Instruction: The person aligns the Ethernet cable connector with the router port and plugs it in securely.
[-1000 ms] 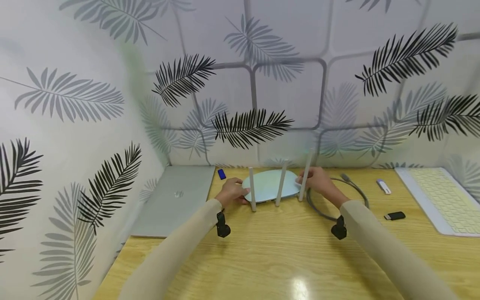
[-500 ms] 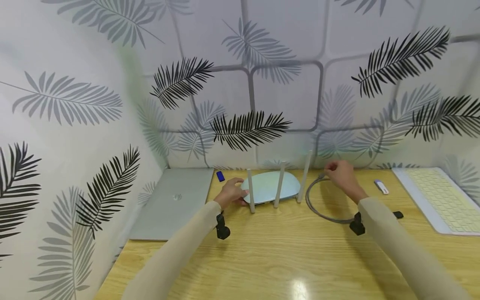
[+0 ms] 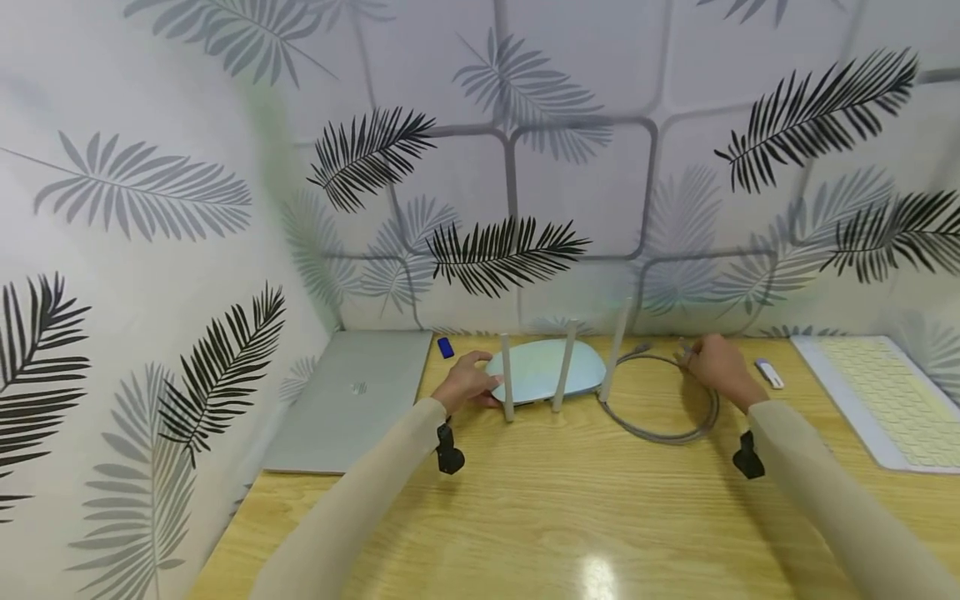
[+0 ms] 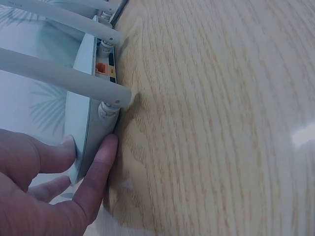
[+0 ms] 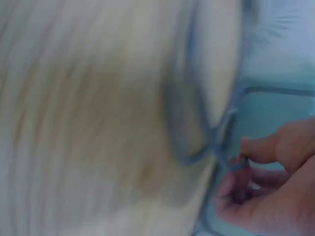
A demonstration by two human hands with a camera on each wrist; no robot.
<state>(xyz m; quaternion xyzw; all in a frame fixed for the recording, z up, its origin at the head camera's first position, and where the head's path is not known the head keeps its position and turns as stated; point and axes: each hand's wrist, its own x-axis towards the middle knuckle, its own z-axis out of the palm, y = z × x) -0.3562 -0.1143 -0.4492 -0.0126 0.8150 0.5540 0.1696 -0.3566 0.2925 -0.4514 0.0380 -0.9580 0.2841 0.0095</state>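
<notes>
A pale blue-white router with three upright grey antennas sits on the wooden table by the wall. My left hand holds its left end; in the left wrist view the thumb lies on its cover and a finger on its lower edge, near an orange port. To the right, my right hand pinches a grey cable between thumb and fingers. The cable curves in a loop toward the router's right antenna, and one connector lies at the back. Motion blurs the cable in the right wrist view.
A closed silver laptop is at the left, with a small blue stick near its corner. A white-and-purple USB stick and a white keyboard lie at the right. The patterned wall borders the table's back edge.
My right hand has left the router's right end, taken hold of the cable and moved right with it, shifting the loop. My left hand has stayed on the router.
</notes>
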